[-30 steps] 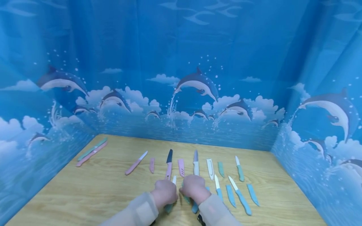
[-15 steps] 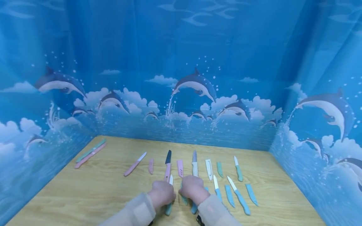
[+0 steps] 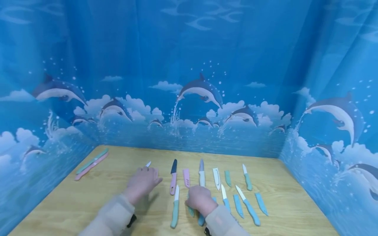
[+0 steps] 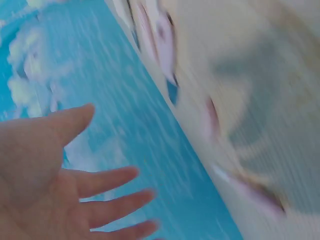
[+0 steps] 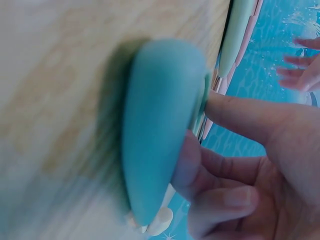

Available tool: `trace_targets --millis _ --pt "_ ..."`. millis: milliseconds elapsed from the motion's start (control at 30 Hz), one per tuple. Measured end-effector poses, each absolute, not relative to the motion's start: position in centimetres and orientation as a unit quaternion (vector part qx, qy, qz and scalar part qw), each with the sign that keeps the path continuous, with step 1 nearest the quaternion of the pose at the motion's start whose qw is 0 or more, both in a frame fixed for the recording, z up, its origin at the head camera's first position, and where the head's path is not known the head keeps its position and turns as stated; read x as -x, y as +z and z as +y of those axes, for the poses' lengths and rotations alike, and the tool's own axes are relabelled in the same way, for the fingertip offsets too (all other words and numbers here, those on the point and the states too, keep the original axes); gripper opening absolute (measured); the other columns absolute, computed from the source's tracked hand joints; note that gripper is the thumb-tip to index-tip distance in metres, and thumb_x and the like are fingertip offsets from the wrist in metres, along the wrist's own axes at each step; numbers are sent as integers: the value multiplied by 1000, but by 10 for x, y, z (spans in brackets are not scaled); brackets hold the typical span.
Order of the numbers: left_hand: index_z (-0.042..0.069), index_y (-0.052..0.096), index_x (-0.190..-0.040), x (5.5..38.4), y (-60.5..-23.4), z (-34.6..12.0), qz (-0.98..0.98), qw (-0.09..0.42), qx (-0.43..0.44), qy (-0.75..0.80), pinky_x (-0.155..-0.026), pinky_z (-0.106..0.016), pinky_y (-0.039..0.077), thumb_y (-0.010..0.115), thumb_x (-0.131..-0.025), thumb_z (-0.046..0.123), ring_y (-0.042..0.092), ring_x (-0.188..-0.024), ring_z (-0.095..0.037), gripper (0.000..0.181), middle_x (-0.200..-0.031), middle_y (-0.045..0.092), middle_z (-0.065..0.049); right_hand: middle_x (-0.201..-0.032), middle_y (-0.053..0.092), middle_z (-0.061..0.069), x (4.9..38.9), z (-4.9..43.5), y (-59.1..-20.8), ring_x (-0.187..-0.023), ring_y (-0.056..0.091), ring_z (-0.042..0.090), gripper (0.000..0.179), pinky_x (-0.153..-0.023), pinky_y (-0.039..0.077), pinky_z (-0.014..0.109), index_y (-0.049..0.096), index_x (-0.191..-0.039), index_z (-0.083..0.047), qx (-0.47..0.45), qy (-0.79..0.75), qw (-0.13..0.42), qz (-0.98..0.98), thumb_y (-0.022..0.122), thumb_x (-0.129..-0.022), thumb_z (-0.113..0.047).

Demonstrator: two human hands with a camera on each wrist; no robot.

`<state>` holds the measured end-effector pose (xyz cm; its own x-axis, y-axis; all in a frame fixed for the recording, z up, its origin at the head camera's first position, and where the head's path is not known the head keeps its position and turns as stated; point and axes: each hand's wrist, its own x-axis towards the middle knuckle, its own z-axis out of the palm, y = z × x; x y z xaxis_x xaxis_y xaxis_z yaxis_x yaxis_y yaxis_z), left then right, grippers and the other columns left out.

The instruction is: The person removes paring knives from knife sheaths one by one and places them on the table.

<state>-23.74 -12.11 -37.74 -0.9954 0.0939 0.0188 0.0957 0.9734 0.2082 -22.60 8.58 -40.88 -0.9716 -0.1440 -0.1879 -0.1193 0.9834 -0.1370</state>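
My left hand (image 3: 143,184) hovers over a small pink-handled knife, whose blade tip (image 3: 148,163) shows beyond the fingers. In the left wrist view its fingers are spread and hold nothing; the pink knife (image 4: 255,195) lies apart from them, blurred. My right hand (image 3: 201,198) pinches a green knife sheath (image 3: 191,211) between thumb and fingers, low over the table. Beside it lies a blue knife handle (image 5: 157,125), its blade mostly hidden by the hand. A green-handled knife (image 3: 175,213) with a white blade lies between the hands.
Farther back lie a pink knife (image 3: 173,180) with a dark blade, a pink sheath (image 3: 186,178), a white knife (image 3: 202,175) and a white sheath (image 3: 217,178). Several blue and green knives and sheaths lie at right. Green (image 3: 92,161) and pink (image 3: 91,166) pieces lie far left.
My left hand has let go of the green knife, leaving it on the table, and has moved left and away to the small pink knife. The right hand stays at the green sheath.
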Motion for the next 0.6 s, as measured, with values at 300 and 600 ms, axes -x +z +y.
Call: trace_targets --millis 300,600 --pt "-3 19 -151 259 -387 -218 -984 40 7 -172 -105 -76 9 54 -96 46 -3 -137 -62 82 -153 7 -38 -58 52 1 222 81 -419 -48 47 11 42 -50 41 24 53 -60 -12 73 -50 110 990 74 -82 -41" --pt "-5 4 -152 279 -412 -292 -971 6 27 -239 -99 -80 -5 37 -95 66 -17 -132 -64 97 -150 -5 -41 -59 52 2 220 81 -420 -47 48 11 42 -48 41 23 54 -60 -11 62 -26 109 992 73 -82 -42"
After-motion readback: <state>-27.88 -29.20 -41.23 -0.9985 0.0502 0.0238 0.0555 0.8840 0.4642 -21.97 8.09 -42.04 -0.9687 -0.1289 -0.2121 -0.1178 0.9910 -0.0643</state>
